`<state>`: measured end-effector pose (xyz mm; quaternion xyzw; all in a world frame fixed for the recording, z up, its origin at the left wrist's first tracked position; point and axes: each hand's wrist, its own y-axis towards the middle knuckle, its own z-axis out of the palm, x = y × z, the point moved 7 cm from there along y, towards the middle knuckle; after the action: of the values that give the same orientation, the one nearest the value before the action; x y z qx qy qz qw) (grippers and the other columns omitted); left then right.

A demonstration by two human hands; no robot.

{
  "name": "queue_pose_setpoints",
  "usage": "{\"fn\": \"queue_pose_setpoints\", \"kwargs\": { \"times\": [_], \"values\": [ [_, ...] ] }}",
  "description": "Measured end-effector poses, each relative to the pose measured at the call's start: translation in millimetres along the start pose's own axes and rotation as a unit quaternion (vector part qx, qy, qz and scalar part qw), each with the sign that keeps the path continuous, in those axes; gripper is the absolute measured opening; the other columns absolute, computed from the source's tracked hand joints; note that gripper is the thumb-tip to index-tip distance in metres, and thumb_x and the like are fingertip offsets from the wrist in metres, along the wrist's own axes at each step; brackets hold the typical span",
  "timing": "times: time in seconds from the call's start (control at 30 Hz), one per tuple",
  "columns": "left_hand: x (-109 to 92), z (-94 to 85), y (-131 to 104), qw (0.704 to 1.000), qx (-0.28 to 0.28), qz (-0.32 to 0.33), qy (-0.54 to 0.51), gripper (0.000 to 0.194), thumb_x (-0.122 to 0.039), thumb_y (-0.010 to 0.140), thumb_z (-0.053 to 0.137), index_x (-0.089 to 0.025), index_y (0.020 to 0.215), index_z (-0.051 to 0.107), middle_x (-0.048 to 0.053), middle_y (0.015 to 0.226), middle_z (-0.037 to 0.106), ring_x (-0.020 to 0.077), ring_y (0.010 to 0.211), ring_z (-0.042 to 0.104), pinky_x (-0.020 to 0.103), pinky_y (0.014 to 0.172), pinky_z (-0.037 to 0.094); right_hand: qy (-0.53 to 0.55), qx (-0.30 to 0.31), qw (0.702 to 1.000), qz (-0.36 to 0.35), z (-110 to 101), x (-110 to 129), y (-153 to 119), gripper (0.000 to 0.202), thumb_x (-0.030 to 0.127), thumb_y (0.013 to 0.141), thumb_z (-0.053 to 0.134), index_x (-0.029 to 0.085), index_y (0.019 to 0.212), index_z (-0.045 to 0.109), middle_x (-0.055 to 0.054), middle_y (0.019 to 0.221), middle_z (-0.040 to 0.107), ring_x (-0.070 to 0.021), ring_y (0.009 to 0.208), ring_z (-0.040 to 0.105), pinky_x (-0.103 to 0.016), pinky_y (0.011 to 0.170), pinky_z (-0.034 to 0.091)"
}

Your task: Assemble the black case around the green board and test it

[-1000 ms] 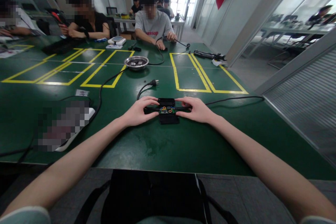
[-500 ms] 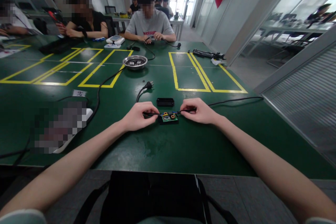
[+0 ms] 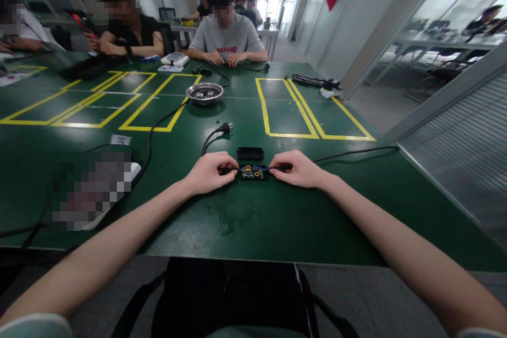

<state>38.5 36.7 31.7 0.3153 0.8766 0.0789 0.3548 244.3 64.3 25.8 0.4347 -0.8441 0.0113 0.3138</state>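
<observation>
A green circuit board (image 3: 253,173) with two copper-coloured rings lies inside a small black case on the green table. My left hand (image 3: 213,171) pinches the black cable at the case's left end. At the right end, my right hand (image 3: 295,168) is closed on another black cable (image 3: 352,151), which runs off to the right. Just behind the case sits a black cover (image 3: 250,153), its hollow side up. Beyond my left hand lies a black plug (image 3: 225,128) on its curved cable.
A metal bowl (image 3: 205,94) with small metal parts stands farther back. A white-edged device (image 3: 134,171), partly blurred, lies left near a long cable. Yellow tape (image 3: 291,135) marks the table. A person in grey (image 3: 225,37) sits opposite; others sit left.
The circuit board, earlier tilted above the case, now sits lower within it. Both hands have shifted slightly with the cables. The person opposite has brought their hands closer together.
</observation>
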Motion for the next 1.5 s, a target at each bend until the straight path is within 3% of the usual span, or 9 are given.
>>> {"fn": "queue_pose_setpoints", "kwargs": {
  "times": [0.13,0.27,0.53,0.7,1.0,1.2,1.4,1.5],
  "values": [
    [2,0.9,-1,1.0,0.005,-0.002,-0.002,0.017,-0.024,0.088,0.064,-0.016,0.098,0.075,0.002,0.08,0.066,0.0128,0.069,0.06,0.024,0.063,0.046,-0.036,0.018,0.999,-0.002,0,2,0,0.016,0.027,0.09,0.06,0.018,0.08,0.068,0.0,0.066,0.063,-0.0125,0.057,0.053,-0.026,0.06,0.037],
    [2,4.4,-2,0.999,0.035,0.001,0.004,0.028,-0.025,0.092,0.061,-0.018,0.115,0.075,0.003,0.087,0.068,0.0129,0.071,0.061,0.024,0.065,0.046,-0.079,0.026,0.997,-0.006,4,4,3,0.031,0.03,0.099,0.048,0.019,0.073,0.06,-0.002,0.067,0.06,-0.014,0.06,0.052,-0.026,0.063,0.035],
    [-4,8.0,-2,0.997,0.06,0.029,0.033,0.024,-0.027,0.095,0.057,-0.017,0.109,0.075,0.005,0.092,0.07,0.0146,0.074,0.063,0.026,0.067,0.048,-0.099,0.022,0.995,0.012,10,1,5,0.032,0.032,0.101,0.046,0.021,0.075,0.06,-0.004,0.07,0.06,-0.0174,0.065,0.054,-0.028,0.065,0.036],
    [-7,5.3,-3,0.996,0.047,0.057,0.042,0.022,-0.026,0.096,0.056,-0.018,0.105,0.075,0.006,0.092,0.07,0.0181,0.083,0.066,0.029,0.075,0.052,-0.106,0.0,0.994,0.015,6,1,4,0.029,0.032,0.099,0.051,0.02,0.074,0.062,-0.004,0.071,0.061,-0.0172,0.067,0.055,-0.028,0.065,0.037],
    [-16,12.7,-5,0.968,0.082,0.121,0.202,0.027,-0.026,0.102,0.048,-0.017,0.101,0.072,0.008,0.09,0.068,0.0201,0.083,0.063,0.031,0.075,0.046,-0.11,-0.008,0.994,0.014,9,-1,7,0.028,0.028,0.096,0.053,0.02,0.07,0.058,-0.002,0.068,0.059,-0.015,0.063,0.051,-0.027,0.063,0.035],
    [-22,16.9,-7,0.955,0.085,0.14,0.246,0.028,-0.024,0.105,0.044,-0.017,0.101,0.071,0.007,0.092,0.068,0.0185,0.081,0.06,0.031,0.074,0.042,-0.117,0.005,0.993,0.019,9,-1,9,0.029,0.028,0.096,0.053,0.02,0.069,0.058,-0.002,0.065,0.059,-0.0146,0.059,0.05,-0.027,0.061,0.033],
    [-18,14.2,-5,0.958,0.04,0.123,0.255,0.028,-0.025,0.104,0.046,-0.017,0.099,0.072,0.008,0.091,0.067,0.0199,0.083,0.059,0.033,0.074,0.042,-0.145,-0.02,0.989,0.023,5,-6,10,0.028,0.029,0.095,0.054,0.021,0.068,0.059,-0.002,0.065,0.061,-0.0161,0.062,0.053,-0.028,0.063,0.036],
    [-11,11.2,-2,0.966,0.013,0.101,0.236,0.026,-0.027,0.102,0.049,-0.019,0.101,0.074,0.007,0.093,0.068,0.0199,0.084,0.061,0.033,0.076,0.046,-0.129,-0.05,0.99,0.037,2,-12,9,0.022,0.031,0.094,0.058,0.021,0.077,0.065,-0.002,0.07,0.063,-0.0161,0.063,0.054,-0.028,0.063,0.038]
  ]
}}
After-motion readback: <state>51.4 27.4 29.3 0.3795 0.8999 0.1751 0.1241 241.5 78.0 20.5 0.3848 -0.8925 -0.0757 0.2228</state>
